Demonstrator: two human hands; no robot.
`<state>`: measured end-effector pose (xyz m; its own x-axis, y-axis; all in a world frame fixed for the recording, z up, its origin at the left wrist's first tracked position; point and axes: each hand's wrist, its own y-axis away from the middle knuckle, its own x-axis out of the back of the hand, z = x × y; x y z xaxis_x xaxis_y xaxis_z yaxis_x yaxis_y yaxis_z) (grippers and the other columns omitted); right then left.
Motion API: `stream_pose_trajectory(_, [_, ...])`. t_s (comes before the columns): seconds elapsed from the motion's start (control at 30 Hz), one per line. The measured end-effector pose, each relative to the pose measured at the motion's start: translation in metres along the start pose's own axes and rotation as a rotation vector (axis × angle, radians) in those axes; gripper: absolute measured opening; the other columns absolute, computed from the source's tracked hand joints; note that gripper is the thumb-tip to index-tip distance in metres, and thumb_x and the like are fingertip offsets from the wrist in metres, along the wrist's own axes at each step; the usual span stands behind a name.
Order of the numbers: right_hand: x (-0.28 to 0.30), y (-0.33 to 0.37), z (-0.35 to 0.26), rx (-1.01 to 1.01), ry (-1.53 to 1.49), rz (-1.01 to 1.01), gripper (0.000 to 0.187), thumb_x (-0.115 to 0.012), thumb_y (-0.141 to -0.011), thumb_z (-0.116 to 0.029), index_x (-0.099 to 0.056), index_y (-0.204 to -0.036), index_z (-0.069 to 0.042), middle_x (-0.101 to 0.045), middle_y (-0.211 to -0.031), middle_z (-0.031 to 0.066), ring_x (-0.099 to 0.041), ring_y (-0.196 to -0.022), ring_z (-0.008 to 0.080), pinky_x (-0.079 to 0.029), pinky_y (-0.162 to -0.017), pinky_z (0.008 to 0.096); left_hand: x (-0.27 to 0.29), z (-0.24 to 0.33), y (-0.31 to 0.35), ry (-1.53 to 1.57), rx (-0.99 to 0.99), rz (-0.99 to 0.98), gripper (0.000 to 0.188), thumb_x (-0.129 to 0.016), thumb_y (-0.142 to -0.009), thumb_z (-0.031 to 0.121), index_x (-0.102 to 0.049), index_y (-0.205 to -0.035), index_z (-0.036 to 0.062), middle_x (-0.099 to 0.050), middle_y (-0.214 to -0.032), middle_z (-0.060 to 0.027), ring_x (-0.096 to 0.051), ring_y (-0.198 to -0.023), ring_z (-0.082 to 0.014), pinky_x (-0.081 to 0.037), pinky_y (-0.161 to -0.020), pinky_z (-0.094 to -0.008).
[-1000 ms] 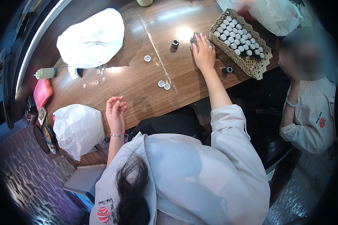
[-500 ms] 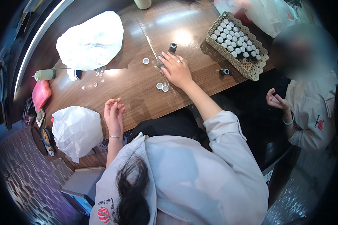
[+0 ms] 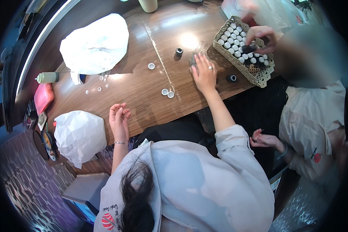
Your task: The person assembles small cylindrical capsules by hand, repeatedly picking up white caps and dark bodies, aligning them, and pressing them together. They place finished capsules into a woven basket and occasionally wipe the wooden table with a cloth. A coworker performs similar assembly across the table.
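Observation:
My right hand (image 3: 205, 78) lies on the table with its fingers stretched over a grey cloth (image 3: 193, 61), pressing it to the wood. Left of the cloth stands a small dark bottle without a lid (image 3: 179, 51). Another open dark bottle (image 3: 231, 78) is right of my right hand, by the table's edge. Two white caps (image 3: 168, 93) lie together nearer to me, and a single white cap (image 3: 151, 66) sits farther off. At the near edge my left hand (image 3: 120, 118) hovers, fingers loosely bent and nothing visible in it.
A woven basket (image 3: 224, 50) of white-capped bottles stands at right. A co-worker's hand (image 3: 263, 38) holds a dark bottle over it. White plastic bags (image 3: 98, 42), small clear bits (image 3: 99, 89) and a squeeze bottle (image 3: 48, 77) are on the left; a bulging white bag (image 3: 81, 135) is nearer.
My right hand has slid right with the grey cloth, away from the open bottle. My left hand stays nearly still. A co-worker's hand has come over the basket with a dark bottle.

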<state>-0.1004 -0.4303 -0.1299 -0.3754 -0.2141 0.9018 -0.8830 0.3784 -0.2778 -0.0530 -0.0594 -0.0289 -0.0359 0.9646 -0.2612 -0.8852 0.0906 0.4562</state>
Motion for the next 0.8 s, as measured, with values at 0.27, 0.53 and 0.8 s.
stream_pose_trajectory(0.27, [-0.024,-0.079,0.017,-0.098,0.016,0.02,0.05,-0.058,-0.096,-0.032,-0.055,-0.14,-0.01,-0.057,-0.14,0.0168,-0.055,-0.127,0.0336,-0.043,-0.105,0.0495,0.017,-0.007,0.012,0.006,0.007,0.038,0.017,-0.058,-0.1,0.009,-0.055,-0.117,0.0084,-0.064,-0.118,-0.0102,-0.063,-0.092,-0.0127,-0.055,-0.083,-0.0278])
stream_pose_trajectory(0.53, [-0.015,-0.03,0.004,-0.019,0.103,0.099,0.052,-0.059,-0.094,-0.032,-0.053,-0.14,-0.009,-0.054,-0.143,0.0133,-0.048,-0.134,0.03,-0.036,-0.111,0.0477,0.028,-0.003,0.016,0.012,0.013,0.006,0.018,-0.057,-0.1,0.01,-0.054,-0.117,0.0086,-0.063,-0.118,-0.0108,-0.061,-0.091,-0.0127,-0.054,-0.085,-0.0286])
stream_pose_trajectory(0.8, [0.01,0.042,-0.045,0.013,-0.02,-0.046,0.05,-0.064,-0.093,-0.034,-0.055,-0.14,-0.021,-0.052,-0.147,0.003,-0.046,-0.138,0.0255,-0.033,-0.114,0.0464,0.053,0.001,0.004,-0.002,0.065,-0.108,0.017,-0.058,-0.1,0.01,-0.055,-0.117,0.0098,-0.064,-0.118,-0.0097,-0.063,-0.091,-0.0125,-0.053,-0.085,-0.0285])
